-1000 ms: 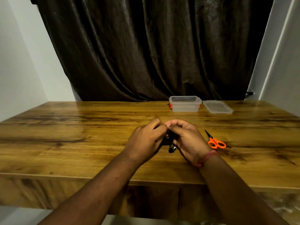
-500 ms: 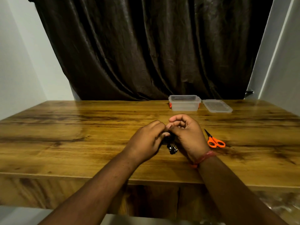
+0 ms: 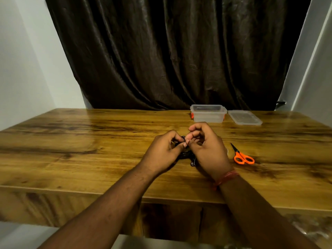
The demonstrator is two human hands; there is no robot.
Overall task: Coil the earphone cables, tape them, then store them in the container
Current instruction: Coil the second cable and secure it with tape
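The earphone cable [image 3: 186, 155] is a small black bundle held just above the wooden table [image 3: 89, 141], near the front middle of it, between the two hands. Most of the bundle is hidden by the fingers, so I cannot say how many loops it has, and whether there is tape on it I cannot tell; one small dark piece, perhaps an earbud or the plug, hangs under it near the right palm. The left hand [image 3: 164, 152] has its fingers curled and its thumb and forefinger pinch the cable from the left side. The right hand [image 3: 209, 150] is also curled, its fingertips meet the left ones at the top of the bundle and seem to pinch the same cable. A red thread band [image 3: 225, 177] goes around the right wrist. To the right of the hands lies one pair of scissors [image 3: 242, 156] with orange handles, the blades closed and pointing away from the person. At the far edge of the table stands one clear plastic container [image 3: 208, 114] with orange clips, open, and just beside it on the right lies one clear lid [image 3: 245, 117], flat on the wood. No brand, label or writing can be read on any of these things. Behind the table hangs one dark brown curtain [image 3: 170, 51] between pale walls.
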